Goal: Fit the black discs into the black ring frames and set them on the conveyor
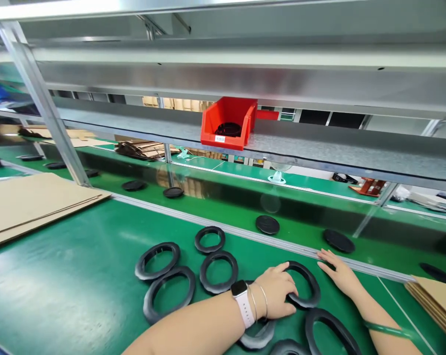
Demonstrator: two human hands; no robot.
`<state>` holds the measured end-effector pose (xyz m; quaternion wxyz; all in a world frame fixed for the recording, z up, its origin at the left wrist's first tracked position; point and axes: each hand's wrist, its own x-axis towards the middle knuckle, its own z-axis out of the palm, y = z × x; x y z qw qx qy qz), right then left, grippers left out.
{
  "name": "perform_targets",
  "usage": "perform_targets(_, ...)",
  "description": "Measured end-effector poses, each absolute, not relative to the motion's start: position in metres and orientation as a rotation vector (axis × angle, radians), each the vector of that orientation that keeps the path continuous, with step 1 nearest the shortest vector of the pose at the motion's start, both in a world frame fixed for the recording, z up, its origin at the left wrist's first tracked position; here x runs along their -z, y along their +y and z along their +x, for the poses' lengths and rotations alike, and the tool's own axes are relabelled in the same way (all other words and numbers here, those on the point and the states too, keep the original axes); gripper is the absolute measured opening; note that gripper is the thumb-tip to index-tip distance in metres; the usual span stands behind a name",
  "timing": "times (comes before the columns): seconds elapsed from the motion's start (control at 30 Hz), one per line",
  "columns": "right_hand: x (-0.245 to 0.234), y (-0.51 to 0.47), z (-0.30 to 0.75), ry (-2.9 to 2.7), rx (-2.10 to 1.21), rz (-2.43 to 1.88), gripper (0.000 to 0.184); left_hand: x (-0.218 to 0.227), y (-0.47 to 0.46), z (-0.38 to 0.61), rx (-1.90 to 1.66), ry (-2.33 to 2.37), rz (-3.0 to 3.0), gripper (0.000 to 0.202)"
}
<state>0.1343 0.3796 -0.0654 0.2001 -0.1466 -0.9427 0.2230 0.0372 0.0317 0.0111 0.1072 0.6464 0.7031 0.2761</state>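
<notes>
My left hand point(277, 292), with a watch on the wrist, has its fingers curled on the left side of a black ring point(312, 285) at the front right of the green bench. My right hand point(337, 272) is just right of that ring, beside the metal rail point(241, 232), its fingers stretched out and nothing in them. Another black ring point(336, 328) lies flat below both hands. More rings lie left of my left hand, among them a small ring point(210, 228) and a larger ring point(189, 298). My left forearm partly covers a ring point(260, 340).
Beyond the rail, a green conveyor belt point(226, 207) carries several black discs, including one disc point(267, 224). Cardboard sheets point(34, 197) lie on the left, and a cardboard stack point(435, 301) on the right. A red bin point(226, 123) stands on the grey shelf point(319, 143) above.
</notes>
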Motion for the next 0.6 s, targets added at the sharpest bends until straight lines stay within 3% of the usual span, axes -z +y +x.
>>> perform_targets(0.23,0.054,0.373,0.136,-2.642,-0.695,-0.423,0.062,-0.024,0.035,0.038,-1.048,2.096,1.667,0.019)
perform_targets(0.43,0.052,0.372,0.136,-2.65,-0.701,-0.43,0.061,-0.029,0.029,0.026,-1.096,2.149,1.492,0.02)
perform_targets(0.6,0.051,0.369,0.135,-2.627,-0.751,-0.444,0.058,-0.017,0.026,0.026,-0.974,2.026,1.684,0.062)
